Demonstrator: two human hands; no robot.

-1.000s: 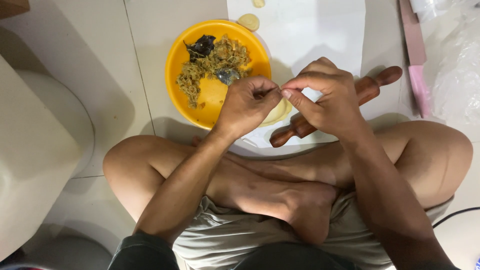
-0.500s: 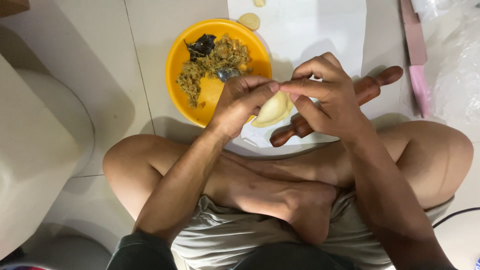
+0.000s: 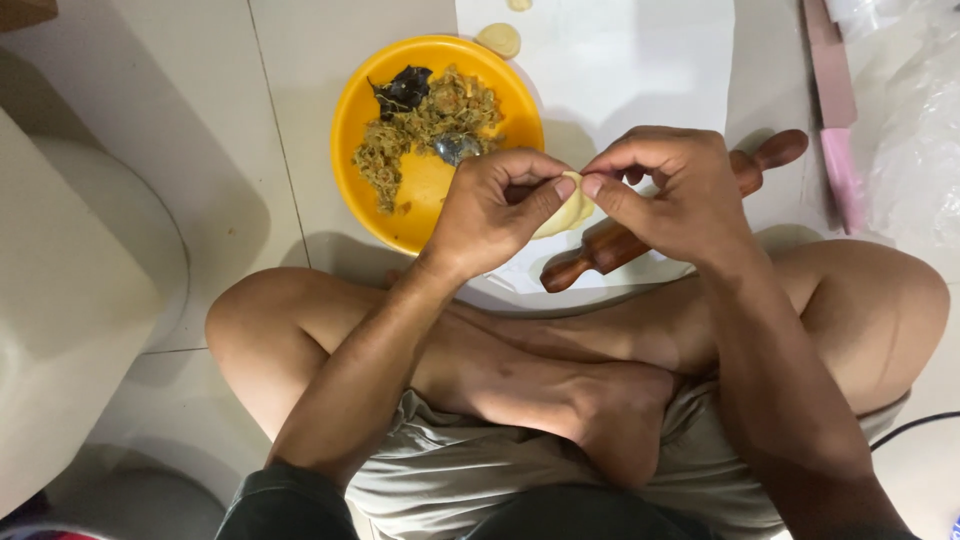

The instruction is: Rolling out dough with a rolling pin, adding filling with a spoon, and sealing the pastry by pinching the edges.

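Observation:
My left hand [image 3: 495, 205] and my right hand [image 3: 670, 190] meet above my crossed legs, both pinching a pale folded dough wrapper [image 3: 566, 207] at its top edge. Just behind the left hand lies an orange plate [image 3: 420, 195] with brownish-green minced filling [image 3: 425, 125], a dark leafy piece and a metal spoon [image 3: 455, 148] half buried in it. A brown wooden rolling pin [image 3: 610, 245] lies under my right hand on a white sheet [image 3: 620, 70].
Two small round dough pieces [image 3: 498, 38] sit at the far edge of the white sheet. A pink flat tool [image 3: 835, 120] and clear plastic wrap [image 3: 915, 130] lie at the right. A pale rounded object [image 3: 70, 300] fills the left. Tiled floor is all around.
Both hands have shifted slightly; the dough wrapper now shows folded between my thumbs and fingertips, pinched at its top, where a second ago it was mostly hidden in my hands.

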